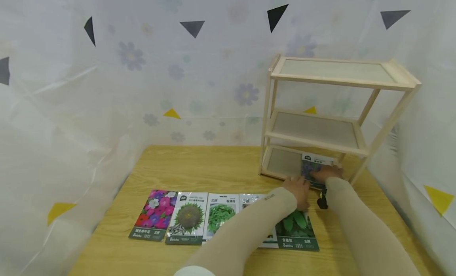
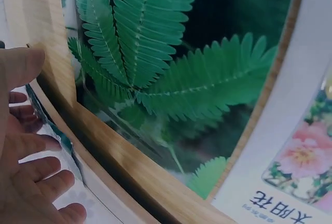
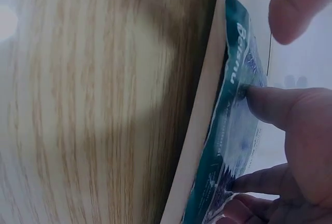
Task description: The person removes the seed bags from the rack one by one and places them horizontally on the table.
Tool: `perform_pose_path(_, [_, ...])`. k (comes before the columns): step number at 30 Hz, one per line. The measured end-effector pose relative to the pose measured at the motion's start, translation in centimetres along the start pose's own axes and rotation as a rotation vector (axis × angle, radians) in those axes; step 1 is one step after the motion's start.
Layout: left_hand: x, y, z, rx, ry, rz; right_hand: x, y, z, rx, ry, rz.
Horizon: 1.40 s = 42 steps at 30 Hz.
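Note:
A seed packet with purple flowers (image 1: 309,169) lies on the bottom shelf (image 1: 284,162) of a small wooden rack, toward its right end. My right hand (image 1: 327,174) rests on it; in the right wrist view the thumb and fingers (image 3: 270,180) press its printed face beside the green lower band. At the shelf's front rim is my left hand (image 1: 297,191), its fingers spread by the packet's edge in the left wrist view. Just below that hand, a packet with green feathery leaves (image 2: 150,47) lies on the table, partly covered by the left sleeve in the head view.
Several more seed packets lie in a row on the wooden table (image 1: 185,165), among them a pink-flower one (image 1: 156,210) and a sunflower one (image 1: 189,218). The rack's middle shelf (image 1: 317,129) and top shelf (image 1: 335,72) overhang the bottom one. Patterned sheeting (image 1: 213,82) hangs behind.

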State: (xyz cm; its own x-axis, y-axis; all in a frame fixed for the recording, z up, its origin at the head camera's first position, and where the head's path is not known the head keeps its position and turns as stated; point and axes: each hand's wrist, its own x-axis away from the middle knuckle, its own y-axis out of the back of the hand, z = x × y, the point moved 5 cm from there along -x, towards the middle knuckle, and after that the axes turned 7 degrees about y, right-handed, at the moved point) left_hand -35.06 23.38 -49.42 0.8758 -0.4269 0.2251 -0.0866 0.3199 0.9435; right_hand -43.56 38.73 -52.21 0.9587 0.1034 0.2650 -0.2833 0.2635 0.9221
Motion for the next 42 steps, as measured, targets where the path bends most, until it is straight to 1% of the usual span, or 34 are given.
perform_pose_path(4, [-0.5,-0.5,0.4,0.031,0.021,0.018,0.2,-0.2,0.4,-0.037,0.001,0.021])
perform_pose_path(9, [-0.5,-1.1,0.8,0.064,0.03,0.038,0.8,0.1,1.4,0.001,0.037,0.013])
perform_pose_path(11, [-0.4,-1.3,1.0,0.078,0.028,0.044,1.1,0.2,1.9,0.005,0.035,0.012])
perform_pose_path(17, [0.0,-1.6,1.2,0.12,0.016,0.063,2.0,0.5,2.9,-0.039,-0.015,-0.023])
perform_pose_path(23, [0.2,-1.6,1.6,0.219,0.014,0.068,2.2,0.7,2.3,-0.069,-0.07,-0.034])
perform_pose_path(26, [0.3,-1.5,1.8,0.297,0.008,0.048,2.3,0.6,1.8,-0.141,-0.085,-0.033])
perform_pose_path(28, [0.5,-1.4,2.0,0.345,0.001,0.026,2.4,0.5,1.6,-0.209,-0.091,-0.044])
perform_pose_path(30, [0.6,-1.2,2.1,0.385,-0.003,0.006,2.6,0.4,1.6,-0.279,-0.106,-0.078])
perform_pose_path(33, [0.9,-0.9,2.3,0.427,0.0,-0.023,3.0,0.3,1.7,-0.385,-0.117,-0.157])
perform_pose_path(35, [1.0,-0.8,2.4,0.482,0.012,-0.032,3.1,0.3,1.7,-0.453,-0.118,-0.212])
perform_pose_path(38, [1.1,-0.7,2.8,0.571,0.045,-0.049,3.4,0.3,1.8,-0.563,-0.088,-0.266])
perform_pose_path(40, [1.0,-0.8,3.2,0.646,0.081,-0.06,3.5,0.2,1.8,-0.6,-0.061,-0.288])
perform_pose_path(42, [0.9,-1.0,3.5,0.711,0.122,-0.083,3.9,0.4,2.0,-0.61,-0.032,-0.302])
